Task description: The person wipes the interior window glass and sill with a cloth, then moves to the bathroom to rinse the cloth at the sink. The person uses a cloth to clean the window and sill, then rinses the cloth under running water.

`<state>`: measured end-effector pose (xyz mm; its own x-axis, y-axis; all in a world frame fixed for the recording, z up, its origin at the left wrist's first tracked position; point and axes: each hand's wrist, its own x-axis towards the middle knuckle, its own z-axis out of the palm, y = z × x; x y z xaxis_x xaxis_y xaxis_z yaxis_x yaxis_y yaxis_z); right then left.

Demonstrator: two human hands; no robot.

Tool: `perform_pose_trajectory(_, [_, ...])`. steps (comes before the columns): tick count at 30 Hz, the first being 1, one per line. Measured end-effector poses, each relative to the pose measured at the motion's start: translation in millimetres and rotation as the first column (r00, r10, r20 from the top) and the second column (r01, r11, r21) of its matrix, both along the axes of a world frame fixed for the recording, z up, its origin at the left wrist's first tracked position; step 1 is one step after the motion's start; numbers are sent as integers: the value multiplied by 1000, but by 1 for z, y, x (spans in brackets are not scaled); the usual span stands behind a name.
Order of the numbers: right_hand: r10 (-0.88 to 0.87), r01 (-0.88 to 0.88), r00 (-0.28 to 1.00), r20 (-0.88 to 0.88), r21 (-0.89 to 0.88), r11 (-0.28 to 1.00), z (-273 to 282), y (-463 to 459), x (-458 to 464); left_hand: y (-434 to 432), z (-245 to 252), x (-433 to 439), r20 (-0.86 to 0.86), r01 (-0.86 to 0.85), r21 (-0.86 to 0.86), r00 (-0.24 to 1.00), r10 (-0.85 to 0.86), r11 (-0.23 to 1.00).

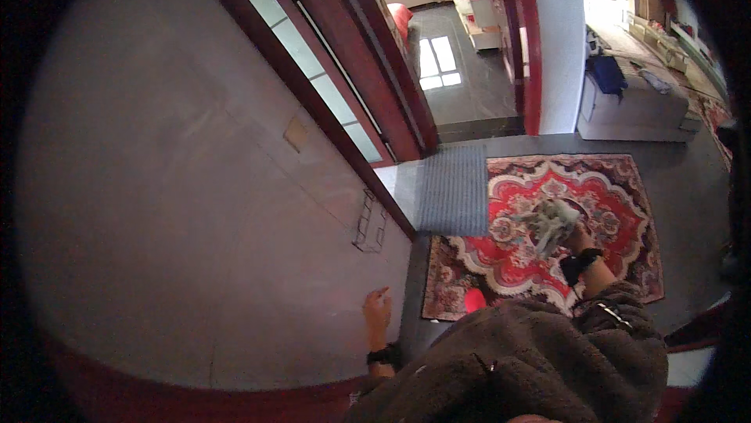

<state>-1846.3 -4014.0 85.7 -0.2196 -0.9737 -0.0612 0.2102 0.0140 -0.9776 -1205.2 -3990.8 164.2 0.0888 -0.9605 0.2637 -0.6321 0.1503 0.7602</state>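
Observation:
In my right hand [578, 237] is a crumpled grey-white cloth [551, 224], held out above a red patterned rug [622, 217]. A black band circles that wrist. My left hand [378, 308] is raised near the grey wall [234, 217], fingers apart and partly curled, with nothing in it; whether it touches the wall cannot be told. A dark band is on the left wrist too. The brown fleece garment [528, 358] covers my arms and body. A red slipper tip [474, 300] shows on the rug.
A grey ribbed mat [453, 191] lies at the rug's left edge, by a dark red door frame [352, 59]. Beyond the doorway stands a white shelf unit [484, 21]. A grey sofa [633, 112] with a dark blue cloth [608, 75] stands at the upper right. A small wire rack [369, 223] is on the wall.

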Motion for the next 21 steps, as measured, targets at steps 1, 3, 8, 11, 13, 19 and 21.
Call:
perform_pose_trajectory(1, [-28,28,999,-17,27,999,4,-24,-6,-37,8,-10,-35,-10,103,999,14,995])
perform_pose_trajectory(3, [-57,61,997,-52,75,995,15,-70,-16,-97,26,-32,31,10,137,999,-15,991])
perform_pose_trajectory(8, [-95,115,987,-132,151,982,27,-186,-45,-254,74,-92,54,220,-4,974,-220,975])
perform_pose_trajectory(11, [-105,143,976,-193,195,970,16,-248,-65,-343,96,-122,20,248,27,968,-249,968])
perform_pose_trajectory(13, [-85,180,929,-361,239,954,6,-301,-79,-404,111,-136,60,234,33,970,-236,972])
perform_pose_trajectory(19, [92,33,852,-516,228,973,-7,-520,-86,-544,150,-167,-2,63,-120,998,-64,991])
perform_pose_trajectory(21, [184,-19,704,-686,240,971,10,-580,-78,-577,158,-178,-4,7,-51,1000,-7,999])
